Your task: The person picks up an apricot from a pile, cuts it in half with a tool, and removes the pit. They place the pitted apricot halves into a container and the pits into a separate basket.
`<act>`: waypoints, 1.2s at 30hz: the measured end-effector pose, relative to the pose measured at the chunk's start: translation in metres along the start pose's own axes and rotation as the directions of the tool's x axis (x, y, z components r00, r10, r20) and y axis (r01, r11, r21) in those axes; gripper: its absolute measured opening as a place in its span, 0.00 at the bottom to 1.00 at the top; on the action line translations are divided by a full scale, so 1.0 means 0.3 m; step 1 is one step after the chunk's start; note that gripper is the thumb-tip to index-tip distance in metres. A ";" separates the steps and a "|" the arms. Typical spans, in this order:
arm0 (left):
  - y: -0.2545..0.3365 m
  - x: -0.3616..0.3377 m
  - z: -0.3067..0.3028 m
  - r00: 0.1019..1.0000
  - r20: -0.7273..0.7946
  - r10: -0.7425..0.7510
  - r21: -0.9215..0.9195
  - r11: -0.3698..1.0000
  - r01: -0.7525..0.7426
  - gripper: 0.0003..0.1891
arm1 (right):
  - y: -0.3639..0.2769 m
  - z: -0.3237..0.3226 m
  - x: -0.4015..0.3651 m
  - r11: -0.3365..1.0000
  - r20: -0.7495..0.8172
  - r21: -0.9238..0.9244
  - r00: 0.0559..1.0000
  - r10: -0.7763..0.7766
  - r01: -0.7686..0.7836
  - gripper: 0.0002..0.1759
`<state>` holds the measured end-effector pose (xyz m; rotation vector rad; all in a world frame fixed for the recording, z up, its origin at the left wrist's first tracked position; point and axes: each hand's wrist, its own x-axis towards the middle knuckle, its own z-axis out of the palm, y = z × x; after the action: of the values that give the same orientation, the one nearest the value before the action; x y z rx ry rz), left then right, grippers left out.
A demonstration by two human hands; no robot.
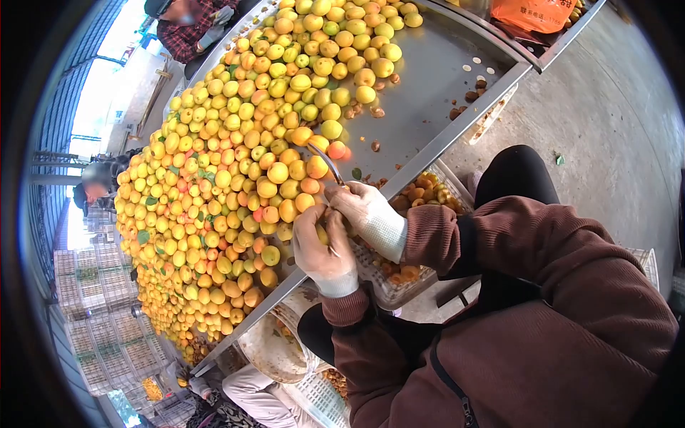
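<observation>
Both of my hands are gloved and meet over the front edge of a metal table. My left hand has its fingers curled round a yellow fruit, partly hidden. My right hand is closed on the handle of a thin curved metal tool, whose tip points away over the table. A large heap of yellow and orange apricots lies just beyond my hands. Below my right hand, a crate holds halved fruit.
An orange bag lies at the top right. A white bucket and a crate stand under the table edge. Other people are around the table at the far left, top left and bottom left. Stacked crates are at the left.
</observation>
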<state>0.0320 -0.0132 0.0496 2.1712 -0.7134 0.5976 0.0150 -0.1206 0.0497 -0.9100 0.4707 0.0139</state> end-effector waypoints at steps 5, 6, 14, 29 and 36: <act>0.013 -0.006 0.035 0.977 -0.019 -0.210 -0.115 0.972 0.207 0.08 | 0.058 -0.003 0.038 0.998 -0.026 -0.031 0.998 -0.058 0.057 0.19; 0.017 -0.006 0.038 0.956 -0.012 -0.294 -0.158 0.944 0.289 0.08 | 0.059 0.007 0.032 0.988 -0.043 -0.119 0.994 -0.100 0.094 0.19; -0.048 0.048 0.000 0.637 0.136 -0.758 -0.804 0.291 0.518 0.15 | -0.009 0.014 0.019 0.993 0.116 -0.113 0.993 -0.003 0.017 0.21; -0.090 -0.013 -0.036 0.489 0.583 -0.648 -0.711 -0.117 0.693 0.35 | 0.000 -0.057 0.042 0.864 0.198 -0.410 0.953 -0.228 0.292 0.15; -0.048 -0.154 0.011 0.598 0.638 -0.485 -0.730 -0.133 0.671 0.21 | 0.012 -0.103 0.008 0.509 0.400 -0.696 0.862 -0.311 0.507 0.17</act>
<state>0.0080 0.0060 0.0122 0.9817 0.0453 -0.5262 0.0043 -0.1424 0.0300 -1.8796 -0.0242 -0.1266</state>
